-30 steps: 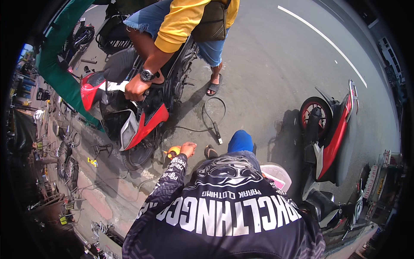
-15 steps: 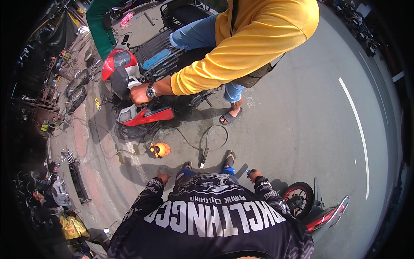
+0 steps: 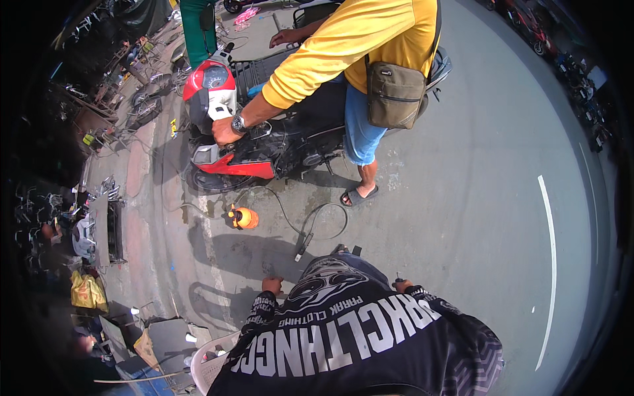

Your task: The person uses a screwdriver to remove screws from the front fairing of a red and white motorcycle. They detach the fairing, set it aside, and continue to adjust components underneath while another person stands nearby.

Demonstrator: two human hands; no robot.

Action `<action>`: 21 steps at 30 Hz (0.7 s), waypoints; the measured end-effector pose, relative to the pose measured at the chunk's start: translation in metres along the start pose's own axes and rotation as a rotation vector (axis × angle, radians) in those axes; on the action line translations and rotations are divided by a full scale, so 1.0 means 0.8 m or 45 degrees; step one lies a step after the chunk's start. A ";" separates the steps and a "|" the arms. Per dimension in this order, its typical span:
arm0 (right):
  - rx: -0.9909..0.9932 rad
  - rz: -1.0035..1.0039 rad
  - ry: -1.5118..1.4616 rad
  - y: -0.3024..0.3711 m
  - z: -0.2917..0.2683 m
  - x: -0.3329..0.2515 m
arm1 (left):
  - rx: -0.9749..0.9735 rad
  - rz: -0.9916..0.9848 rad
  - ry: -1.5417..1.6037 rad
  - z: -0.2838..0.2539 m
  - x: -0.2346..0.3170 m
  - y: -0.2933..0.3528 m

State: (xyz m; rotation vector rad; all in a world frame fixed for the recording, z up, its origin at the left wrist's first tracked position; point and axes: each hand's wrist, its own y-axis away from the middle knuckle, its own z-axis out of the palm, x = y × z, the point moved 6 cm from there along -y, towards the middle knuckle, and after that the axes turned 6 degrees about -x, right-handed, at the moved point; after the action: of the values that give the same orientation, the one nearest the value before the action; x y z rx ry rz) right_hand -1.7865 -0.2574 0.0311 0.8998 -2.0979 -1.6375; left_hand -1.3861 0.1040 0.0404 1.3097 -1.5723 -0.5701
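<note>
Yellow bag (image 3: pixel 89 292), near left. Pale pink basket (image 3: pixel 200 371) partly hidden behind dark sleeve (image 3: pixel 259 315). Red-and-black scooter (image 3: pixel 284 142) on far side, co-worker's hand (image 3: pixel 228 130) on its front. Orange spray bottle (image 3: pixel 245 218) on ground, near side of scooter. Left hand (image 3: pixel 273 285): can't tell if grip's apart or together. Dark cable (image 3: pixel 305 241) looped on ground. Right hand (image 3: pixel 402 286), near right: grip clamped on small dark thing (image 3: pixel 398 276) poking up.
</note>
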 end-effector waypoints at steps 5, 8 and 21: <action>0.136 0.293 -0.774 0.042 0.019 0.051 | -0.051 0.442 -0.248 0.103 0.004 0.028; 0.096 0.163 -0.706 0.057 -0.030 0.075 | -0.256 0.332 0.004 0.172 -0.016 0.061; 0.073 -0.238 -0.333 -0.060 -0.388 0.012 | -0.199 0.150 -0.926 0.344 -0.005 0.110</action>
State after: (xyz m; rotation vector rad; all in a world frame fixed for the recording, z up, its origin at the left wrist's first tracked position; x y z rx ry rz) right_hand -1.5919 -0.5006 0.0724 0.9716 -2.3029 -1.8875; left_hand -1.6703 0.0739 -0.0027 0.9204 -2.1131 -1.1557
